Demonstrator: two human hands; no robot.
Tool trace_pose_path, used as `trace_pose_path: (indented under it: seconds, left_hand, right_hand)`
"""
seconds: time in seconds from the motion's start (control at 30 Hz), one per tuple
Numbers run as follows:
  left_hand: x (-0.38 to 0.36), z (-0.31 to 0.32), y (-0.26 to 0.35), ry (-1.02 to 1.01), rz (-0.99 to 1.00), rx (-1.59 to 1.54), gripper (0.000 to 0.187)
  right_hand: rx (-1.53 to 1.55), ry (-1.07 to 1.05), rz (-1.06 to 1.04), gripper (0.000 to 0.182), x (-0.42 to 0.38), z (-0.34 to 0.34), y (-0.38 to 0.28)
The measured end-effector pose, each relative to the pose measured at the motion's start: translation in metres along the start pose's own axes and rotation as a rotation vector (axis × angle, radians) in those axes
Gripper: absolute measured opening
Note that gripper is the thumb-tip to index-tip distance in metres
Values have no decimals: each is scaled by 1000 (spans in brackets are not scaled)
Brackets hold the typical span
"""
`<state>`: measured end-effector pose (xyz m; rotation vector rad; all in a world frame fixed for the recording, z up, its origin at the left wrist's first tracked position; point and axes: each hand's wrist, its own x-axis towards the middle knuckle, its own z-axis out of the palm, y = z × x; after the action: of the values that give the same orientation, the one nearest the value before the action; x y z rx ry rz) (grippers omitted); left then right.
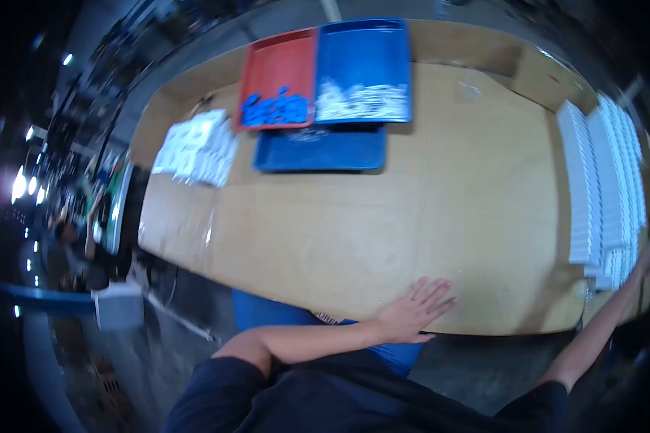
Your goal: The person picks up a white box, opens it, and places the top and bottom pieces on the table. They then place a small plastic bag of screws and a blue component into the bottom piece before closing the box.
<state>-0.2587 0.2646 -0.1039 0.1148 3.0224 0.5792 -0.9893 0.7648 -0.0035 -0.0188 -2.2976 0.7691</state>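
My left hand (415,310) lies flat with its fingers spread at the front edge of the cardboard-covered table (318,238), holding nothing. My right arm reaches to the far right, where my right hand (647,258) is beside tall stacks of white ridged pieces (617,187). Its fingers are hidden in the dark at the frame's edge, so I cannot make out whether it grips anything. Another row of white pieces (581,184) stands just left of those stacks.
At the back sit a red tray (278,61) with small blue parts (274,108) and a blue tray (361,54) with small white parts (361,102). Both overlap a lower blue tray (318,153). A white pile (195,148) lies left. Cardboard walls (462,45) border the back. A person (76,238) is far left.
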Motion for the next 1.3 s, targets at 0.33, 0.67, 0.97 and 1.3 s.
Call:
trace_pose_path:
  seconds: [0.33,0.67,0.97,1.3]
  left_hand:
    - [-9,-1,-5,108,121,-116,98]
    - [-70,-35,-65,646,216,-651,46]
    - [-247,-84,-259,1125,-484,-348,20]
    - [-418,-133,-424,1150,-853,76,19]
  right_hand:
    - [338,-460,-244,24,-421,-65,-282]
    - [501,-744,-180,19,-583,-133,-389]
    - [530,-732,-251,17,-581,-125,-479]
    - [686,-1043,-667,19,-665,-69,-722]
